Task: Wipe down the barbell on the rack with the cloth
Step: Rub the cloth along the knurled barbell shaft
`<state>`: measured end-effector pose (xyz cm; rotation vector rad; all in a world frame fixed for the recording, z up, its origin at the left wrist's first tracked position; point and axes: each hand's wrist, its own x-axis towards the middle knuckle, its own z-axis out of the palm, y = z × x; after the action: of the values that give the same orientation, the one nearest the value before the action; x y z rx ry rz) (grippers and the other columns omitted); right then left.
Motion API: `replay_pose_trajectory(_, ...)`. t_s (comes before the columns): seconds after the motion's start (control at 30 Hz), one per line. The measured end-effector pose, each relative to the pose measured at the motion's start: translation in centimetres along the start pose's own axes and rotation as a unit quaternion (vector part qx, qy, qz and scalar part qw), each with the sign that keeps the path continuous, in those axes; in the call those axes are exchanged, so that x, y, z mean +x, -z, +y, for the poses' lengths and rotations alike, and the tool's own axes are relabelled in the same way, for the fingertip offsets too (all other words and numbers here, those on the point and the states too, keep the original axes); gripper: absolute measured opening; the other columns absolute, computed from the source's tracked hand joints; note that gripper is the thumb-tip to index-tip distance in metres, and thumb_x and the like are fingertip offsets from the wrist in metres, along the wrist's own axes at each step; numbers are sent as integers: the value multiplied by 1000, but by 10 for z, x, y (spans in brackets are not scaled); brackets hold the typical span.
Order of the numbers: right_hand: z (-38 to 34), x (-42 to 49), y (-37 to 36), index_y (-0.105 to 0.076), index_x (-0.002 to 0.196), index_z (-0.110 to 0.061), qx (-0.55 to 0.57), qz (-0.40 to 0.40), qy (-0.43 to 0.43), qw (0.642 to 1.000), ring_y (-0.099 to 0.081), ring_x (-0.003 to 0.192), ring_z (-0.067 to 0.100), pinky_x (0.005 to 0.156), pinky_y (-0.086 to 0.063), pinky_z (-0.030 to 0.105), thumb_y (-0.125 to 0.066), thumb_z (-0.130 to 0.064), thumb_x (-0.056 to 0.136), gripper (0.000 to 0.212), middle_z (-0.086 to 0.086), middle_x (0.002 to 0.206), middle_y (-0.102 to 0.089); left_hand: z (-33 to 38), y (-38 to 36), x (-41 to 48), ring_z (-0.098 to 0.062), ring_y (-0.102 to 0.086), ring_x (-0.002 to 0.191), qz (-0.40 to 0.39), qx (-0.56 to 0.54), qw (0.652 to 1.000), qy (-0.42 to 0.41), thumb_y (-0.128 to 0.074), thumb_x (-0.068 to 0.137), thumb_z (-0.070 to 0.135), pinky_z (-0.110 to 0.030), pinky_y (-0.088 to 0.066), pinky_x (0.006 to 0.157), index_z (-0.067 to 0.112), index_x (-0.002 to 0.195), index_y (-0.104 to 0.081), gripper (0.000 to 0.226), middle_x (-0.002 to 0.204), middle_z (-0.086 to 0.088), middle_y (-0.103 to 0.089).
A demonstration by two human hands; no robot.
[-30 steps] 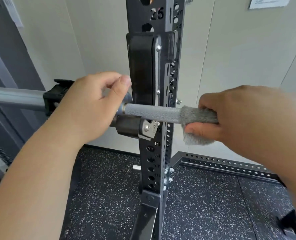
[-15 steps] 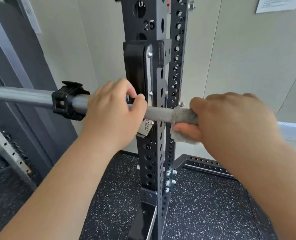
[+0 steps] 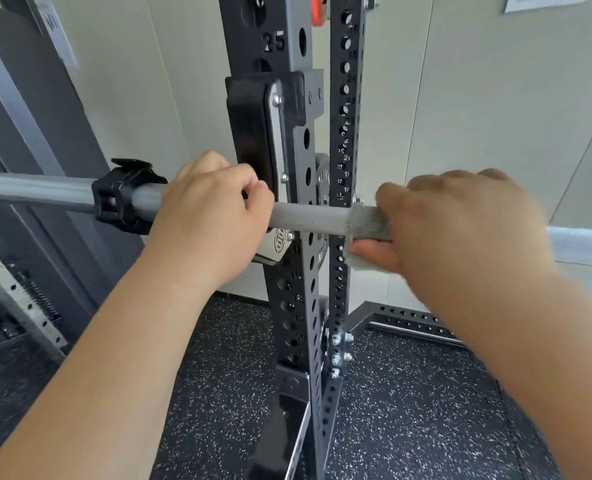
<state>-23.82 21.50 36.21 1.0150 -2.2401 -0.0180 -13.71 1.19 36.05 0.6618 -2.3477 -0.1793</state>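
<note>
Barbell horizontal across frame, resting in J-hook on black perforated rack upright. Left end of bar sticking out past upright, black clamp collar on smooth sleeve. Knurled grey shaft visible between the two hands, in front of upright.

Left hand wrapped over bar just right of collar, fingers curled closed around it, thumb tucked near J-hook. Covers the joint between sleeve and shaft.

Right hand to the right of upright, fingers closed around grey cloth, cloth folded over the bar and pinched from below by thumb. Cloth edge touching knurled shaft, some hanging under thumb. Hand slightly motion-blurred.

Bar reappears right of right hand, pale, at frame edge.

Speckled black rubber floor below, rack base rail with holes running right. Beige panel wall behind, paper sheet in top right corner. Number 25 printed on upright near top. Dark machine frame at left edge, details unclear.
</note>
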Motion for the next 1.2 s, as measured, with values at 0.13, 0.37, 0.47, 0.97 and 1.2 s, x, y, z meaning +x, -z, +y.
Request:
replay_pose_trajectory(0.13, -41, 18, -13, -55, 84, -18, -25, 22, 51, 998, -54, 68, 27, 70, -35, 38, -67, -57, 86, 42, 2, 73, -54, 2, 0, -2, -25, -47, 104, 14, 9, 1000, -8, -31, 100, 28, -40, -40, 89, 20, 89, -66, 38, 104, 0, -57)
replay_pose_trajectory(0.37, 13, -7, -12, -52, 85, -27, 51, 39, 31, 997, -46, 61, 19, 65, -41, 32, -44, -75, 88, 49, -10, 68, -46, -7, -4, -6, -16, -44, 109, 70, -55, 996, -31, -28, 92, 32, -36, -38, 97, 25, 85, -73, 46, 105, 7, -58)
replay_pose_trajectory(0.47, 16, -13, -11, -50, 77, -23, 36, 58, -10, 998, -49, 59, 24, 65, -36, 35, -48, -73, 86, 51, -4, 64, -47, -7, -5, -7, -22, -44, 107, 90, -13, 996, -24, -27, 88, 34, -44, -39, 96, 25, 81, -78, 52, 103, 6, -57)
replay_pose_trajectory(0.97, 41, -42, -11, -54, 80, -21, 7, 97, -58, 994, -50, 66, 27, 69, -31, 37, -53, -68, 90, 49, -3, 70, -48, 56, -23, -30, -17, -52, 84, -22, 134, 961, -239, -58, 82, 60, -35, -44, 78, 27, 100, -50, 38, 87, 13, -53)
replay_pose_trajectory(1.2, 33, -43, -27, -61, 97, -19, -13, 148, 12, 989, -54, 78, 29, 79, -42, 44, -57, -48, 98, 30, 0, 85, -56, 79, -28, -2, -13, -43, 55, -63, 157, 973, -160, -58, 85, 31, -30, -28, 53, 23, 62, -44, 29, 59, 7, -47)
